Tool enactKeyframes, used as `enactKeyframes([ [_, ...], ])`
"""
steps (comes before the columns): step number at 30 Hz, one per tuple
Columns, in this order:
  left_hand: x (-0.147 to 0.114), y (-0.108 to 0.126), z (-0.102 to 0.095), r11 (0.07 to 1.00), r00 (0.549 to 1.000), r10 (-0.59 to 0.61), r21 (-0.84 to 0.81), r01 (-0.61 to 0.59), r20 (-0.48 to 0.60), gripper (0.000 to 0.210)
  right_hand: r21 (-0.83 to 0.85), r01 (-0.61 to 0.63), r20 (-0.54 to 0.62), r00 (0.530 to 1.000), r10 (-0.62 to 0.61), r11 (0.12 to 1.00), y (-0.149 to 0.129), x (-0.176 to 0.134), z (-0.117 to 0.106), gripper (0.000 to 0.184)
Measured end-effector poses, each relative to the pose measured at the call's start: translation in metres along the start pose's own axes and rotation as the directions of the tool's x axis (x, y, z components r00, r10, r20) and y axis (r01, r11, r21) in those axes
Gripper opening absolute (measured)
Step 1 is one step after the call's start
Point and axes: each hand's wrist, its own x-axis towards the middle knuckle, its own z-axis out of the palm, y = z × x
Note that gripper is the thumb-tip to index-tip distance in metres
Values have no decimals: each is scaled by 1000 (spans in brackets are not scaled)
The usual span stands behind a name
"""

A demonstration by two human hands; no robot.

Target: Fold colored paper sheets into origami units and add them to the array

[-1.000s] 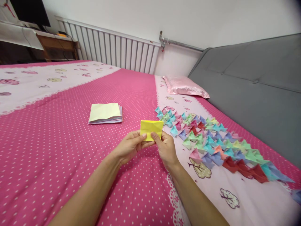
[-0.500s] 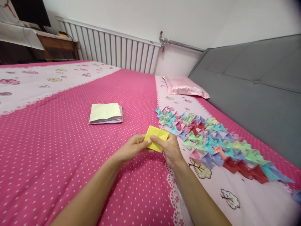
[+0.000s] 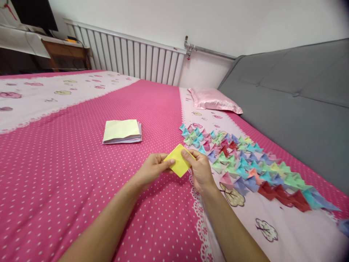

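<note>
A small folded square of yellow paper (image 3: 178, 162) is held above the bed between my two hands, one corner pointing away from me. My left hand (image 3: 156, 165) pinches its left corner, thumb on top and fingers behind. On the opposite side, my right hand (image 3: 201, 167) grips the paper with the thumb pressed on its face. The fingers behind the paper are partly hidden. To the right of my hands, many folded paper boats (image 3: 245, 160) in several colours stand in rows on the bedspread.
A stack of paper sheets (image 3: 121, 130), pale yellow on top, lies on the pink dotted bedspread (image 3: 68, 153) to the left. Farther back are a pink pillow (image 3: 214, 100), a grey headboard (image 3: 294, 76) and a white radiator (image 3: 128, 51). A monitor (image 3: 35, 14) stands at the far left.
The yellow paper has turned in my hands, so a corner now points away from me. My right thumb has shifted toward its upper right edge.
</note>
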Motion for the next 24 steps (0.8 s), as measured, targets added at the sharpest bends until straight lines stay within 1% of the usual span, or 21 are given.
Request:
enactKeyframes([
  [2,1,1,-1,1000,987,24,-16,-27,-160,19,-6,25,-1,1000,-25,1000,0,1,-1,24],
  [4,2,2,-2,998,953,49,-10,-54,-300,20,-21,33,25,999,-32,999,-1,2,-1,22],
  [5,2,2,-3,998,936,64,8,-66,-345,21,-27,34,48,998,-32,999,-1,1,0,22],
  [6,2,2,-3,997,927,81,34,-73,-367,22,-30,37,73,997,-35,999,-1,0,0,23],
  [7,2,2,-3,995,926,94,63,-76,-366,23,-29,39,98,995,-36,999,-1,0,1,23],
  [9,2,1,-2,990,939,111,120,-75,-326,25,-23,31,126,992,-28,999,-1,-2,2,26],
  [11,1,0,-1,984,952,120,161,-76,-281,25,-30,20,115,993,-16,999,1,-4,3,27],
  [13,0,-1,0,977,954,134,195,-83,-269,25,-41,18,99,995,-14,999,3,-4,4,26],
  [16,-1,-1,0,967,939,185,226,-121,-291,23,-54,39,104,994,-33,998,5,-4,5,23],
  [20,0,-1,-1,958,914,249,217,-185,-320,20,-101,103,131,987,-89,990,5,-4,5,20],
  [24,0,0,-1,955,911,266,214,-204,-316,19,-172,173,172,975,-143,970,4,-2,2,18],
])
